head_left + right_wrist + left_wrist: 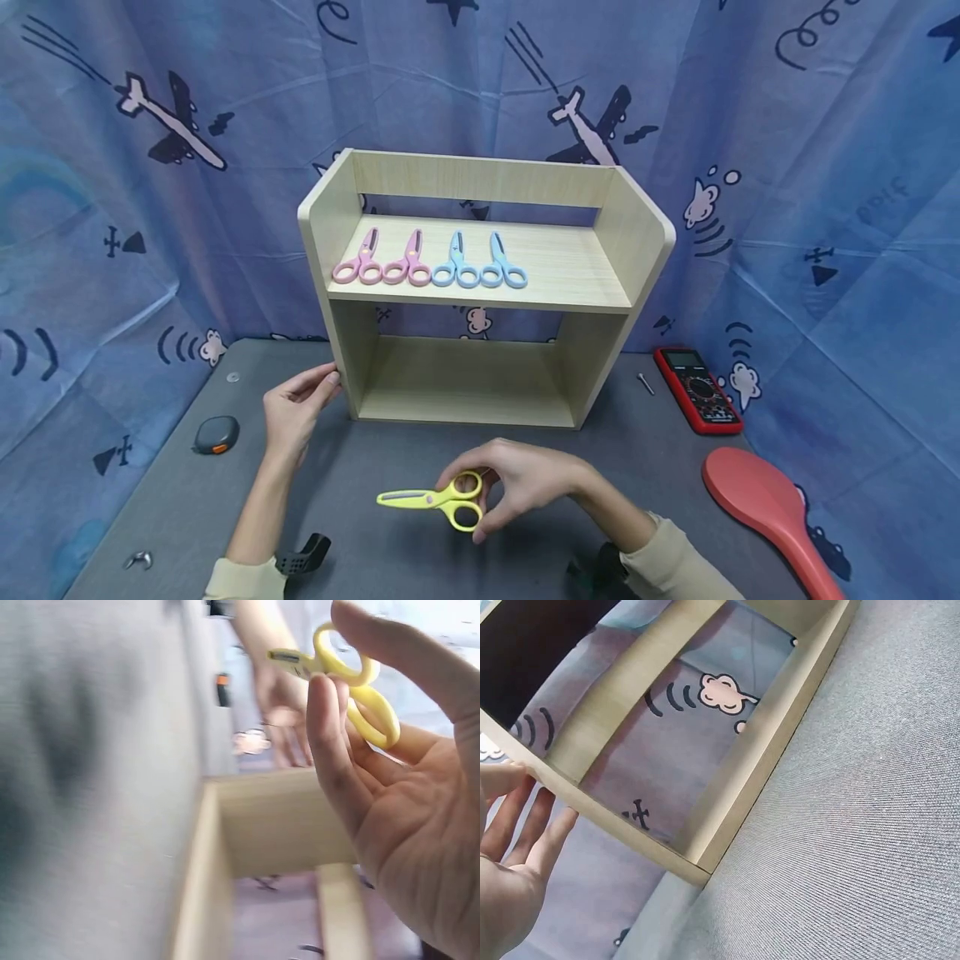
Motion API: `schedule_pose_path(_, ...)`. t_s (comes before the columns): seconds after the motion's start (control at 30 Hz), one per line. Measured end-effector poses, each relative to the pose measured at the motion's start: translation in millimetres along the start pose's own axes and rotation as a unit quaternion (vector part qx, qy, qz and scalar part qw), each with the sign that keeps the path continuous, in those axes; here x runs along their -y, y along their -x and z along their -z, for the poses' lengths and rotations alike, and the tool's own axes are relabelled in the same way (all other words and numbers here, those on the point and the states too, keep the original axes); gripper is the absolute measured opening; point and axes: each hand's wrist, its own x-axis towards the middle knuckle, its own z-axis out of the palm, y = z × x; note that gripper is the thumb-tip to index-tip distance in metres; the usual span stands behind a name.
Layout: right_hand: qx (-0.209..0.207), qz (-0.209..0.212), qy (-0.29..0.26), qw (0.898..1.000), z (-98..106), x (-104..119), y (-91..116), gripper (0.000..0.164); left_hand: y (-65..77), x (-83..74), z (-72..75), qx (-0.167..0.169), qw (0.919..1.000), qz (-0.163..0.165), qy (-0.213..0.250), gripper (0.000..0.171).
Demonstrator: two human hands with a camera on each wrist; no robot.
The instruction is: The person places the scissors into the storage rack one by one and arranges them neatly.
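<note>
In the head view my right hand (517, 483) holds yellow scissors (420, 499) by the handle loops, above the table in front of the shelf. Their blades point left. The right wrist view shows the same scissors (361, 682) between the thumb and fingers. My left hand (296, 408) touches the outer left side of the wooden shelf (465, 421) near its front edge. Its fingers (553, 836) look fairly straight against the panel. On the upper board stand or lie two pink scissors (369, 265) and two blue scissors (457, 268), in a row with blades toward the back.
At the right are a red multimeter (697, 392), a small screw (646, 384) and a red spoon-shaped paddle (757, 496). On the left lie a dark tape measure (217, 434), a metal wing nut (138, 560) and a small washer (233, 377). A blue printed curtain (247, 208) hangs behind.
</note>
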Motion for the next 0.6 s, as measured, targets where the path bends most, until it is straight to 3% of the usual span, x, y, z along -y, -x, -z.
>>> schedule_pose_path(0.13, -0.065, 0.015, 0.028, 0.997, 12.0, 20.1, 12.9, 0.059, -0.2, -0.4, -0.3, 0.001, 1.0000, 0.003, -0.001, 0.036)
schedule_pose_path(0.27, -0.139, 0.040, 0.073, 0.987, 25.7, 39.7, 24.4, 0.059, -0.7, -0.6, -0.4, 0.000, 1.0000, 0.003, 0.003, 0.036)
schedule_pose_path(0.43, -0.233, 0.076, 0.118, 0.962, 48.4, 64.3, 37.1, 0.062, -0.4, -1.2, -0.5, -0.002, 1.0000, 0.004, 0.008, 0.036)
schedule_pose_path(0.6, -0.321, 0.098, 0.150, 0.930, 79.3, 86.5, 48.6, 0.067, 0.0, -0.7, -0.6, -0.002, 0.9999, 0.006, 0.008, 0.036)
